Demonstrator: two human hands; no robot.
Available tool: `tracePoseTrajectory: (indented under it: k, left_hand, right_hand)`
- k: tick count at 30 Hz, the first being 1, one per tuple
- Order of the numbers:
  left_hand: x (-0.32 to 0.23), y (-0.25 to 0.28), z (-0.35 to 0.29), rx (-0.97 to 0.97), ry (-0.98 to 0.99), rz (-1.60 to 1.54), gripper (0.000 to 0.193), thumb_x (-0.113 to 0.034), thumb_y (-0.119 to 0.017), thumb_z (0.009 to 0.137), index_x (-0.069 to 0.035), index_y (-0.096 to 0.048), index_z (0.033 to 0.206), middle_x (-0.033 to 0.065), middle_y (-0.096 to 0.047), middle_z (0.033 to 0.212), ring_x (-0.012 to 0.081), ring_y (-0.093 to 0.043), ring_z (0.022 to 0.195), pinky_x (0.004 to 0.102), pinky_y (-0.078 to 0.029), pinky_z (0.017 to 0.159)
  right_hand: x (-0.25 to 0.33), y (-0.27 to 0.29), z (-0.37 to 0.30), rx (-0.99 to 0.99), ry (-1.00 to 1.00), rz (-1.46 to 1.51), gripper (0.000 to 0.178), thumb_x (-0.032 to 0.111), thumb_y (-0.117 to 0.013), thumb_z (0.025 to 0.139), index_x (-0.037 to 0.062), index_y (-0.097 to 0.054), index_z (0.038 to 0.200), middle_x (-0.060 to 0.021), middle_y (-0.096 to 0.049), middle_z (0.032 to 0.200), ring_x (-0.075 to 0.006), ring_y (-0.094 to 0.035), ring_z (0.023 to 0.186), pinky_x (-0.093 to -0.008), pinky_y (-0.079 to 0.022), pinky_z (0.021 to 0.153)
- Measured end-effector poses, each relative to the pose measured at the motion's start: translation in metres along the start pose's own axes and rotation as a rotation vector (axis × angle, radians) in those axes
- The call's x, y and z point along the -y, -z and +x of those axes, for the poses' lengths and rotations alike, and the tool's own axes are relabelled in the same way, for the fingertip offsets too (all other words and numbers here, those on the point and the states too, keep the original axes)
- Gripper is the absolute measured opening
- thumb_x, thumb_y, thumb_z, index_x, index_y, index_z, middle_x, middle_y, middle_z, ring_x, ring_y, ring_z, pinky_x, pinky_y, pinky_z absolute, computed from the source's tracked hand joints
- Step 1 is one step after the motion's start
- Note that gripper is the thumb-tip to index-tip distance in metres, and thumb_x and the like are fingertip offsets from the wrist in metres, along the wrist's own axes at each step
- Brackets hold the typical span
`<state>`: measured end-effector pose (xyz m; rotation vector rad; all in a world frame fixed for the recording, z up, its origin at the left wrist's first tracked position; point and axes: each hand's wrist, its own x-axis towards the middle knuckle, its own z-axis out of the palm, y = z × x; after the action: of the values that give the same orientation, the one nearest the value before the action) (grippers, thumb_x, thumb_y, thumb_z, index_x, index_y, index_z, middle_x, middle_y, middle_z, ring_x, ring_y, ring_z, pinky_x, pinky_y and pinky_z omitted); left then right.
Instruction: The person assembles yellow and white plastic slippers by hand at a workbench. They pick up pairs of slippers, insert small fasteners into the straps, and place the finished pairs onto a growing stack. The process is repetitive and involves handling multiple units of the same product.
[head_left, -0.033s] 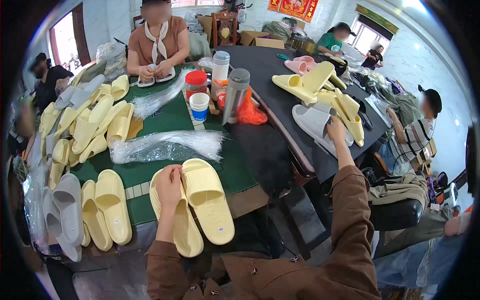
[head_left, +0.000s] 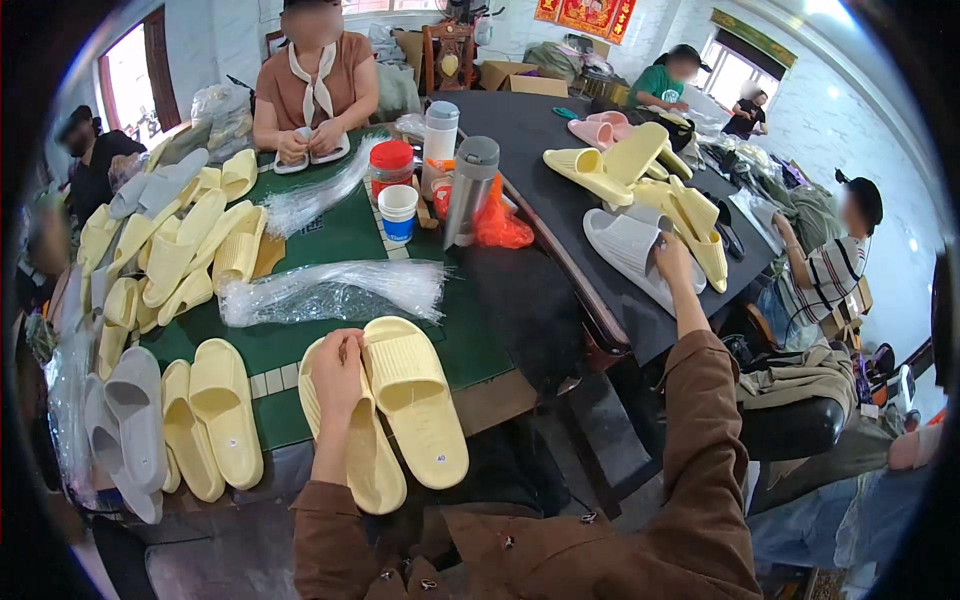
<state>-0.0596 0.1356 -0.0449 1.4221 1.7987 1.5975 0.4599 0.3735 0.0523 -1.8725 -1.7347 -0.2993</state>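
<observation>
A pair of pale yellow slippers lies at the near edge of the green-topped table, toes pointing away from me. My left hand is closed on the strap of the left yellow slipper, and its fingertips are partly hidden. Beside it, apart from my fingers, rests the right yellow slipper, with a small round sticker on its heel. Out on the dark table to the right, my right hand grips a light grey slipper of a pair. Several yellow slippers lie just beyond that hand.
Bundles of clear plastic bags lie on the green tabletop. A steel flask, a paper cup and a red-lidded jar stand between the tables. Yellow slippers pile up at left. Co-workers sit around.
</observation>
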Motion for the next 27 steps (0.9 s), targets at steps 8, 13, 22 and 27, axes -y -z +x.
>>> tracePoseTrajectory:
  k: [8, 13, 22, 27]
  left_hand:
    - [0.002, -0.004, 0.002, -0.005, -0.048, 0.020, 0.018, -0.010, -0.052, 0.093, 0.000, -0.066, 0.095, 0.0111, -0.068, 0.085, 0.0198, -0.065, 0.077, 0.0308, -0.049, 0.070]
    - [-0.002, -0.008, 0.002, -0.002, -0.025, 0.000, 0.016, -0.009, -0.053, 0.092, 0.001, -0.066, 0.094, 0.0109, -0.068, 0.085, 0.0192, -0.064, 0.076, 0.0301, -0.049, 0.070]
    - [-0.007, -0.007, 0.003, 0.013, -0.045, 0.024, 0.016, -0.008, -0.053, 0.093, 0.002, -0.065, 0.095, 0.0101, -0.068, 0.084, 0.0177, -0.064, 0.077, 0.0290, -0.049, 0.070]
    - [-0.017, 0.000, 0.000, 0.003, -0.012, 0.024, 0.016, -0.008, -0.052, 0.093, 0.001, -0.065, 0.096, 0.0106, -0.067, 0.088, 0.0200, -0.064, 0.082, 0.0303, -0.049, 0.075]
  right_hand:
    - [0.012, 0.038, -0.023, 0.097, 0.170, 0.056, 0.020, 0.013, -0.055, 0.075, 0.0022, -0.067, 0.087, -0.0251, -0.065, 0.089, -0.0434, -0.062, 0.089, -0.0493, -0.049, 0.080]
    - [0.033, 0.071, -0.056, 0.279, 0.248, 0.219, 0.020, 0.013, -0.060, 0.072, -0.0037, -0.060, 0.082, -0.0269, -0.061, 0.080, -0.0444, -0.060, 0.080, -0.0460, -0.047, 0.070]
    - [0.035, 0.044, -0.075, 0.094, 0.264, 0.251, 0.022, 0.014, -0.062, 0.078, -0.0063, -0.056, 0.085, -0.0273, -0.061, 0.086, -0.0454, -0.058, 0.086, -0.0495, -0.045, 0.073]
    - [0.048, 0.043, -0.084, 0.071, 0.244, 0.135, 0.024, 0.015, -0.067, 0.077, -0.0039, -0.054, 0.084, -0.0260, -0.061, 0.090, -0.0452, -0.058, 0.089, -0.0509, -0.044, 0.076]
